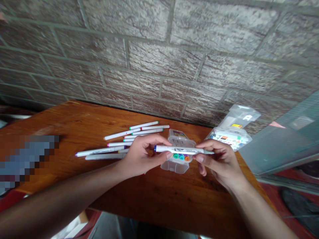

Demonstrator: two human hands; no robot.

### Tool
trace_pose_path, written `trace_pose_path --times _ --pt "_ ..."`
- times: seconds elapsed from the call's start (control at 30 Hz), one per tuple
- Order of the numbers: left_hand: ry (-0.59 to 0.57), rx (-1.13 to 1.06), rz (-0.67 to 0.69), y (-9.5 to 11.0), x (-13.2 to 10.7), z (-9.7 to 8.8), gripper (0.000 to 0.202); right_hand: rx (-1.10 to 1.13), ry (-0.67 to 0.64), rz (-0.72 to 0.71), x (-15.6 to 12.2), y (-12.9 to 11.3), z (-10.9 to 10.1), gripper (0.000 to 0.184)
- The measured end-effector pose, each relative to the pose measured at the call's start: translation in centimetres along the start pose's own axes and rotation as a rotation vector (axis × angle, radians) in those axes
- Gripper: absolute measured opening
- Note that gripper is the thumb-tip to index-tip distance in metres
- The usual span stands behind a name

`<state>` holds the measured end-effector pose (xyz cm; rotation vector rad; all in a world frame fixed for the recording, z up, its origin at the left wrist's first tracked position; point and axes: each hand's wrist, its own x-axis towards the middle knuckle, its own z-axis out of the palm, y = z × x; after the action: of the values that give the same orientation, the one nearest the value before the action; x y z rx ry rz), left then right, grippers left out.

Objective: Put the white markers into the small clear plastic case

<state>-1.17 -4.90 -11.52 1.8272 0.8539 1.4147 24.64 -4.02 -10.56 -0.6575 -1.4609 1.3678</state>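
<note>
Between my two hands a white marker pen (185,150) with a blue end is held level. My left hand (143,154) pinches it near the blue end at left. At the other end, my right hand (221,161) grips it with thumb and fingers, close to a greyish tip. Right behind the marker stands a small clear plastic case (175,167), its lid tipped back, with several coloured round marker ends showing inside. Several loose white markers (144,125) with coloured ends lie left of the case, some partly hidden by my left hand.
Farther right, a second clear case (230,136) with its lid raised holds more markers. All this rests on a wooden table (62,122) against a grey block wall (149,53). A glass panel (281,139) stands at the right; a blurred-out patch (25,162) is at the left.
</note>
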Motion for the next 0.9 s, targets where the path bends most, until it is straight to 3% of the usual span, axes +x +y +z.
trace_pose_path --times 0.9 --pt "-0.013 -0.002 -0.024 -0.09 -0.09 0.01 0.017 -0.027 0.034 -0.001 0.18 0.02 0.09 0.020"
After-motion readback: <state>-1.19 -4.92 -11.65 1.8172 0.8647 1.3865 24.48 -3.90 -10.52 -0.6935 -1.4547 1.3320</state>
